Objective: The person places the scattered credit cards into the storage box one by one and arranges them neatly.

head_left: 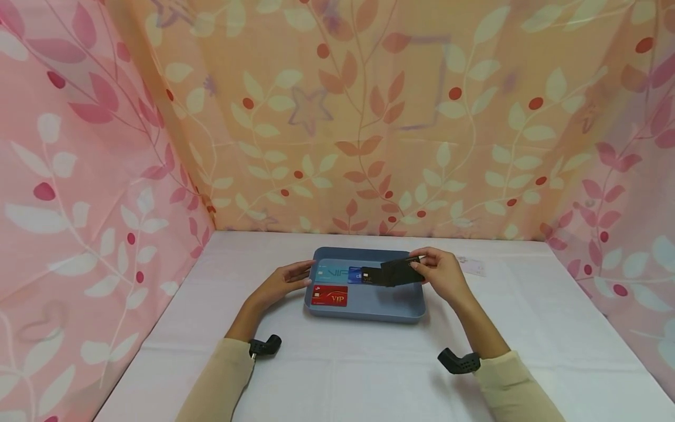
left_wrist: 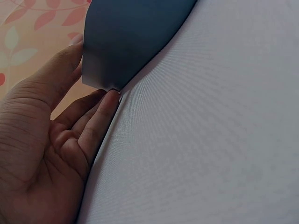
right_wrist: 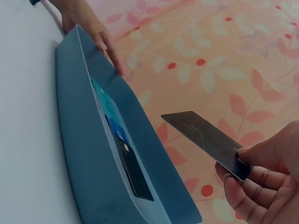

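In the head view a blue-grey tray (head_left: 387, 305) stands on the table. My left hand (head_left: 285, 284) touches its left end with fingers and thumb extended; the left wrist view shows fingertips against the tray's wall (left_wrist: 135, 37). My right hand (head_left: 443, 272) pinches a black card (head_left: 403, 271) between thumb and fingers, tilted above the tray's right part. A light-blue VIP card (head_left: 331, 272), a blue card (head_left: 355, 275) and a black VIP card (head_left: 371, 276) lie overlapping in a row inside. A red VIP card (head_left: 329, 296) lies in front of the light-blue one.
A pale printed card or slip (head_left: 471, 266) lies on the white tablecloth (head_left: 358, 375) right of the tray, partly behind my right hand. Floral cloth (head_left: 358, 117) hangs behind and at both sides. Each wrist wears a black camera (head_left: 459, 361).
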{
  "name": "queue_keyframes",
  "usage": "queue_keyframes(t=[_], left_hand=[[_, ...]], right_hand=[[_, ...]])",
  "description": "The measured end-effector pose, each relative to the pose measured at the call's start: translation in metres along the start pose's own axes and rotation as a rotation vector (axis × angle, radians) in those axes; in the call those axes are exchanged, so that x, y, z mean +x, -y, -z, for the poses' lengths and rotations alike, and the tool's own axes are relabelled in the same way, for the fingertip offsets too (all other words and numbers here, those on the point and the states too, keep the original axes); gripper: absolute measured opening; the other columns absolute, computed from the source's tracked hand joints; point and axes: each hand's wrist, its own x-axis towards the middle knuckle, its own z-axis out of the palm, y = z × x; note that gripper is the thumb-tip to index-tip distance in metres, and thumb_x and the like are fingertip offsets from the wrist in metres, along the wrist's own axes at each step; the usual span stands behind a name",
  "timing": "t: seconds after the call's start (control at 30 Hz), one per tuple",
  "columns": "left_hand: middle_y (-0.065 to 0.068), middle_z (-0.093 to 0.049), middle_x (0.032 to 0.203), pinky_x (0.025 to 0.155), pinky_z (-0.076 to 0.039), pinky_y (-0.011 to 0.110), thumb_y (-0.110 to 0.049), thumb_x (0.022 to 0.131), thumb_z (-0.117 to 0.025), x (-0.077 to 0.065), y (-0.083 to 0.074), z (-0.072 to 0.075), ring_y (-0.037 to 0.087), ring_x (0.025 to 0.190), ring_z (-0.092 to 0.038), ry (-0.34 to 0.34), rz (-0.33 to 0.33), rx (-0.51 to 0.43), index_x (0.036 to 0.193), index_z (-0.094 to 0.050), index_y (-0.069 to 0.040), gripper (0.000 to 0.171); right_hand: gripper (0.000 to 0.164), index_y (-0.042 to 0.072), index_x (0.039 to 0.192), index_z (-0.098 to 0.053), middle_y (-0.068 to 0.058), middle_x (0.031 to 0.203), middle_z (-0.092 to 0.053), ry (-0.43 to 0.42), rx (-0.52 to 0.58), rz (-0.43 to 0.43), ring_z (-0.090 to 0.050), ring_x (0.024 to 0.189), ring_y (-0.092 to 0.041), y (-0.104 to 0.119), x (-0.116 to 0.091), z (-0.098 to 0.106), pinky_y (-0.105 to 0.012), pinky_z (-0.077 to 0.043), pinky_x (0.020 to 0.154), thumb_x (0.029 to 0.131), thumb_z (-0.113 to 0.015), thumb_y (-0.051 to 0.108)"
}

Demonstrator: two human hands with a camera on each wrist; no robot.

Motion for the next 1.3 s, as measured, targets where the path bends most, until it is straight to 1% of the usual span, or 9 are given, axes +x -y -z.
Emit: queue_keyframes(t=[0.13,0.23,0.33,0.4,0.57,0.8,0.9,1.1,1.3], left_hand=[[0.007,-0.046,0.157,0.113,-0.040,0.048,-0.029,0.097,-0.071,0.000,-0.002,-0.001,0.028,0.142,-0.046,0.006,-0.005,-0.003,0.153,-0.047,-0.018,0.062],[0.008,-0.046,0.157,0.114,-0.039,0.049,-0.028,0.097,-0.071,0.000,-0.003,-0.001,0.029,0.142,-0.046,0.006,-0.006,-0.004,0.153,-0.047,-0.017,0.062],[0.007,-0.046,0.157,0.114,-0.039,0.050,-0.028,0.097,-0.071,-0.001,-0.001,0.000,0.029,0.142,-0.045,-0.006,-0.001,0.005,0.153,-0.048,-0.019,0.060],[0.005,-0.046,0.156,0.114,-0.039,0.049,-0.028,0.098,-0.071,-0.002,0.000,0.000,0.028,0.142,-0.045,-0.011,0.006,0.010,0.152,-0.049,-0.020,0.059],[0.004,-0.046,0.156,0.114,-0.040,0.048,-0.028,0.098,-0.070,-0.001,0.002,0.000,0.027,0.142,-0.046,-0.008,0.005,0.010,0.153,-0.048,-0.019,0.060],[-0.001,-0.048,0.155,0.113,-0.041,0.044,-0.032,0.096,-0.072,0.000,0.003,0.001,0.022,0.141,-0.047,-0.011,0.004,0.018,0.152,-0.049,-0.022,0.061],[-0.001,-0.048,0.155,0.113,-0.041,0.045,-0.031,0.096,-0.072,0.001,0.002,0.001,0.022,0.141,-0.047,-0.011,-0.004,0.018,0.152,-0.050,-0.022,0.060],[0.000,-0.048,0.155,0.113,-0.041,0.047,-0.031,0.097,-0.071,0.002,0.002,0.001,0.023,0.141,-0.047,-0.007,-0.009,0.019,0.152,-0.049,-0.022,0.060],[0.000,-0.048,0.155,0.113,-0.041,0.046,-0.032,0.097,-0.071,0.001,0.002,0.001,0.023,0.141,-0.047,-0.005,0.004,0.013,0.151,-0.050,-0.024,0.059]], right_hand=[[0.022,0.001,0.116,-0.071,-0.013,0.079,-0.071,0.015,-0.008,-0.018,-0.062,0.070,-0.020,-0.001,-0.002,-0.007,-0.035,-0.061,0.064,0.094,-0.072,0.006],[0.021,0.003,0.115,-0.071,-0.011,0.074,-0.068,0.028,-0.040,-0.022,-0.056,0.064,-0.022,-0.003,-0.001,-0.011,-0.033,-0.057,0.061,0.094,-0.073,0.009],[0.021,0.004,0.114,-0.072,-0.010,0.073,-0.069,0.041,-0.055,-0.025,-0.054,0.060,-0.024,-0.004,-0.001,-0.015,-0.031,-0.054,0.057,0.095,-0.073,0.010],[0.020,0.004,0.114,-0.072,-0.010,0.073,-0.070,0.048,-0.059,-0.029,-0.055,0.061,-0.025,-0.004,-0.001,-0.018,-0.032,-0.055,0.058,0.095,-0.072,0.010],[0.021,0.002,0.114,-0.071,-0.010,0.073,-0.072,0.066,-0.046,-0.047,-0.061,0.065,-0.020,-0.004,-0.002,-0.024,-0.041,-0.060,0.064,0.093,-0.073,0.008],[0.029,-0.005,0.115,-0.069,-0.014,0.081,-0.075,0.113,-0.004,-0.056,-0.069,0.069,-0.022,-0.004,-0.003,-0.034,-0.031,-0.062,0.065,0.090,-0.077,0.008],[0.031,-0.006,0.115,-0.069,-0.014,0.082,-0.075,0.126,-0.010,-0.069,-0.070,0.071,-0.024,-0.003,-0.001,-0.037,-0.030,-0.062,0.065,0.090,-0.078,0.009],[0.026,-0.004,0.114,-0.072,-0.009,0.078,-0.073,0.139,-0.053,-0.101,-0.066,0.069,-0.019,-0.001,0.001,-0.043,-0.028,-0.060,0.064,0.091,-0.076,0.008],[0.022,-0.008,0.114,-0.071,-0.012,0.082,-0.074,0.173,-0.022,-0.116,-0.060,0.064,-0.014,0.000,0.003,-0.045,-0.025,-0.055,0.059,0.094,-0.069,0.000]])
